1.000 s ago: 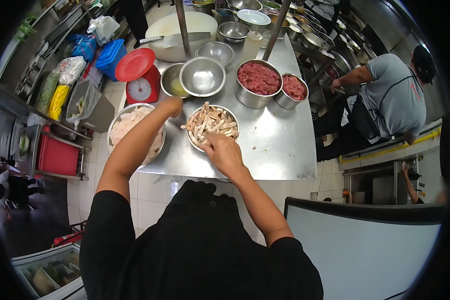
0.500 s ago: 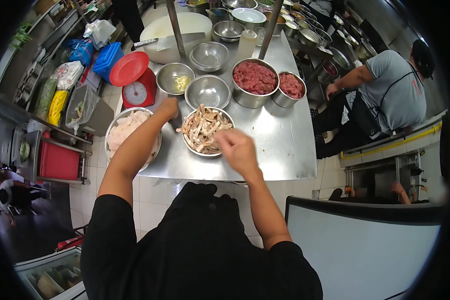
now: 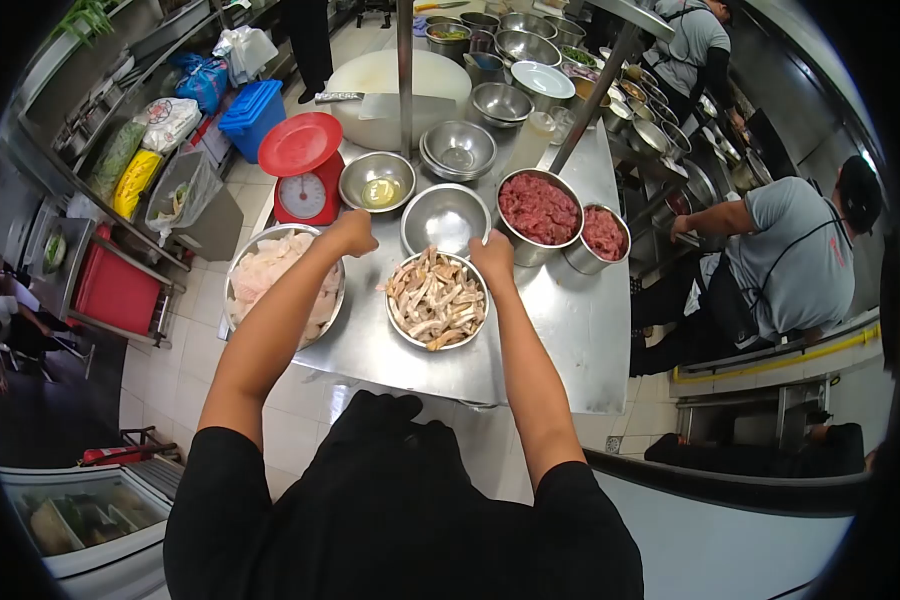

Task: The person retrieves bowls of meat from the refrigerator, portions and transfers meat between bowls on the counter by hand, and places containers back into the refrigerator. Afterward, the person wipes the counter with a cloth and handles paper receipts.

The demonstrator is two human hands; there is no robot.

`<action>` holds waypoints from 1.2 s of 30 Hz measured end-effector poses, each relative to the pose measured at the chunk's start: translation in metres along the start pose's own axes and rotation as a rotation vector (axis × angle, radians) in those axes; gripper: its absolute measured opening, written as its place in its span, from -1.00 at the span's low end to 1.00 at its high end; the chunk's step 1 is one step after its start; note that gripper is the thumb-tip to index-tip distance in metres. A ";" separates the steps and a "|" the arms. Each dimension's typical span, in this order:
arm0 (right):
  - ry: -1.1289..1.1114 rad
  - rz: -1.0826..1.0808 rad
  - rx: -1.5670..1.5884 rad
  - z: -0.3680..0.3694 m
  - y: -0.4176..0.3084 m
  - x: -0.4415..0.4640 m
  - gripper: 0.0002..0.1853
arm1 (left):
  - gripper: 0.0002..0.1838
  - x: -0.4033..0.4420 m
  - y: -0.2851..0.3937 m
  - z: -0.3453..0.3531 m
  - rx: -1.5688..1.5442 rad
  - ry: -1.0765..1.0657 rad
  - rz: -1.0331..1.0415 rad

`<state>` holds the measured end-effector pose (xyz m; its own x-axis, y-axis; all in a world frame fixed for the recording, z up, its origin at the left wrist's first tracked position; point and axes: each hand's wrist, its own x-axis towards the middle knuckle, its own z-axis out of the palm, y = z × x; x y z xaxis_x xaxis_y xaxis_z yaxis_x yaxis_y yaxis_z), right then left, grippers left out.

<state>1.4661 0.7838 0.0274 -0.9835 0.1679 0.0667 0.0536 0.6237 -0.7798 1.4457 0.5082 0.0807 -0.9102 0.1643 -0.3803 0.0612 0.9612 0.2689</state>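
My left hand (image 3: 351,234) hangs curled just above the table, between the bowl of pale pieces (image 3: 283,283) and the empty steel bowl (image 3: 446,219); whether its fingers hold anything is hidden. At the right rim of the empty bowl, my right hand (image 3: 492,256) has its fingers pinched on that rim. Directly below stands the bowl of brown-and-white strips (image 3: 436,299), heaped above its rim. A bowl with yellowish liquid (image 3: 377,182) is beyond my left hand, beside the red scale (image 3: 303,185).
Two steel pots of red minced meat (image 3: 540,207) (image 3: 604,232) stand at the right. Behind are stacked bowls (image 3: 457,150), a round board (image 3: 400,84) with a cleaver, and two upright poles. A co-worker in grey (image 3: 792,250) stands right of the table (image 3: 571,355).
My right hand has left the strips and moved up to the empty bowl's rim. My left hand stays near the same place. The view has shifted, showing more of the far table.
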 end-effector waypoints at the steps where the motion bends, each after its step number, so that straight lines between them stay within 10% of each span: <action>1: 0.072 -0.081 -0.034 -0.008 -0.017 -0.006 -0.69 | -0.69 -0.011 0.002 -0.006 -0.006 -0.001 -0.001; 9: 0.188 -0.241 -0.116 -0.030 -0.073 0.038 -0.72 | -0.75 -0.056 0.020 -0.002 -0.422 0.249 0.246; 12: 0.092 0.094 0.644 -0.037 -0.108 0.077 -0.71 | -0.78 -0.085 0.038 -0.003 -0.630 0.266 0.313; 21: 0.191 0.022 0.764 -0.063 -0.119 0.157 -0.71 | -0.75 -0.104 0.063 -0.033 -0.614 -0.081 0.615; 23: 0.203 -0.007 0.742 -0.075 -0.119 0.149 -0.70 | -0.73 -0.060 0.067 -0.045 -0.653 0.205 0.610; 27: 0.267 -0.028 0.460 -0.113 -0.124 0.112 -0.73 | -0.51 0.068 0.076 -0.062 -0.420 0.511 0.120; 30: 0.324 -0.138 -0.180 -0.142 -0.103 0.090 -0.65 | -0.45 0.139 0.077 -0.059 -0.438 0.301 -0.114; 36: 0.137 0.019 -0.256 -0.164 -0.105 0.054 -0.62 | -0.69 0.163 0.078 -0.062 -0.408 0.312 -0.186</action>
<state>1.4351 0.8525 0.2151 -0.9504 0.2721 0.1509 0.1307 0.7892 -0.6000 1.2773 0.5964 0.0944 -0.9726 -0.1333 -0.1906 -0.2199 0.7939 0.5668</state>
